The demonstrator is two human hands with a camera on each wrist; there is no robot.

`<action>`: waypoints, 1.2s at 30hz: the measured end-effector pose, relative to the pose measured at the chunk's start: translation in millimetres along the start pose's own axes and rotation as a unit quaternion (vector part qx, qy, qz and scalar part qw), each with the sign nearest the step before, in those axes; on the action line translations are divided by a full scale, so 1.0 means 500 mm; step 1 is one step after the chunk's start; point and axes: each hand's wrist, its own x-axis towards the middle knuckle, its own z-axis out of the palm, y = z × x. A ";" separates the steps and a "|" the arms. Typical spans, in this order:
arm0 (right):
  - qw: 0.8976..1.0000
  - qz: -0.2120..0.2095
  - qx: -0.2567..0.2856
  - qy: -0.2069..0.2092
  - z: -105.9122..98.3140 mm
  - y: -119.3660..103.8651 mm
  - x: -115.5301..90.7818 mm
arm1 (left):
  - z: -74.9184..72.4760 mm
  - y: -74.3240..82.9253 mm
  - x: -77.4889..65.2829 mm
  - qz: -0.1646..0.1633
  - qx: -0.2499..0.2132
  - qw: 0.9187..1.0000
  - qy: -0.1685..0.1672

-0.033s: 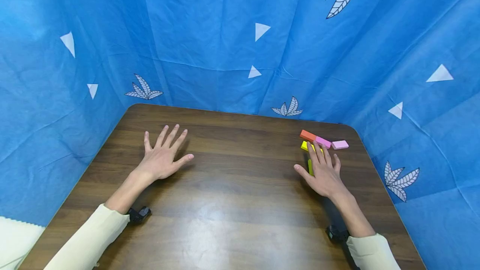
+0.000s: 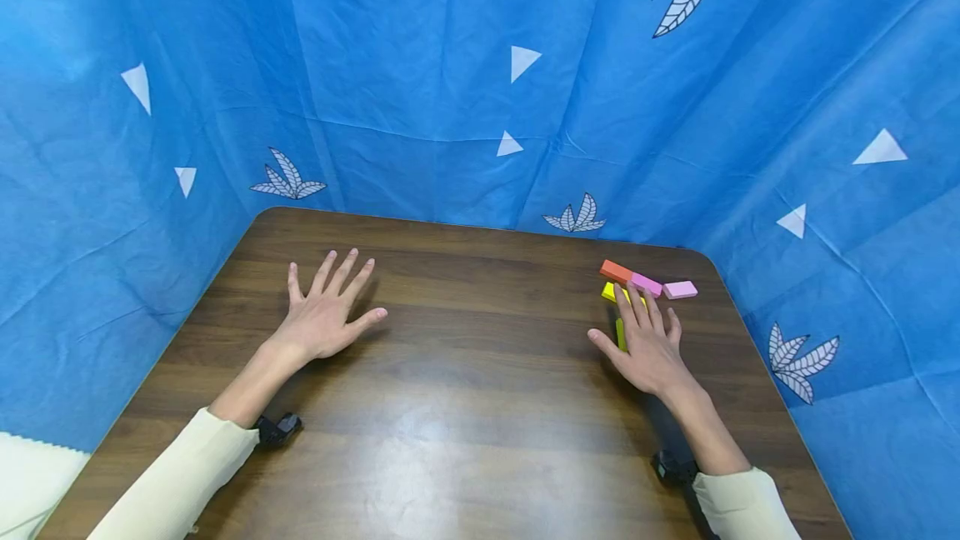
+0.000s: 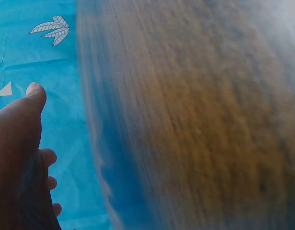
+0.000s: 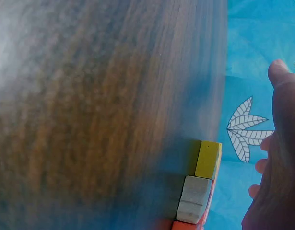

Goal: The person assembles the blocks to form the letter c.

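My left hand (image 2: 318, 327) is spread palm down over the left part of the table, fingers apart and holding nothing. On the right, my right hand (image 2: 647, 348) is also spread, its fingertips overlapping a small group of coloured blocks in the head view. An orange block (image 2: 616, 271) and a pink block (image 2: 647, 282) lie end to end, with a light pink block (image 2: 680, 290) just to their right. Partly behind my right fingers is a yellow block (image 2: 609, 291); a yellow-green block (image 2: 621, 335) shows beside the thumb. The right wrist view also shows a grey block (image 4: 193, 199).
The brown wooden table (image 2: 465, 323) has rounded far corners. Blue cloth (image 2: 405, 90) with white triangles and leaf prints hangs behind it and on both sides. Each wrist wears a small black camera, such as the left wrist camera (image 2: 281, 429). White fabric (image 2: 33, 482) shows at lower left.
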 end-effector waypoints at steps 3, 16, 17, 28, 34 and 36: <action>1.000 0.000 0.002 0.003 0.001 0.003 -0.002 | 0.002 -0.003 0.000 0.000 -0.001 1.000 -0.001; 1.000 0.011 0.004 0.023 -0.012 0.050 -0.015 | 0.017 0.018 0.028 0.022 -0.014 1.000 0.003; 1.000 0.011 0.007 0.025 -0.011 0.050 -0.018 | 0.020 0.022 0.030 0.029 -0.011 1.000 0.004; 0.997 0.042 0.052 0.049 0.004 0.064 -0.067 | 0.044 0.151 0.088 0.151 -0.041 0.987 0.016; 0.994 0.038 0.069 0.072 -0.007 0.071 -0.063 | 0.067 0.259 0.147 0.186 -0.146 0.971 -0.022; 0.994 0.039 0.070 0.073 -0.008 0.069 -0.060 | 0.073 0.296 0.165 0.196 -0.176 0.964 -0.028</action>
